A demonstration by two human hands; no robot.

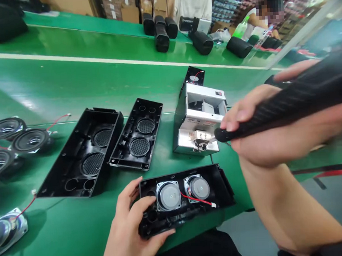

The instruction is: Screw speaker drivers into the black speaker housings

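My left hand [130, 225] grips the left end of a black speaker housing [220, 186] at the table's near edge. Two round speaker drivers [169, 195] sit inside it, with a red wire [196, 199] running from the right one. My right hand [274, 134] is wrapped around a black electric screwdriver [287, 104]. The screwdriver's tip rests at the front slot of a small silver screw feeder [199, 122] just behind the housing.
Two empty black housings [83, 155] [138, 135] with mesh grilles lie to the left on the green table [57, 92]. Loose speaker drivers [30, 141] with red wires sit at the far left. Finished black speakers [162, 33] and another person are at the back.
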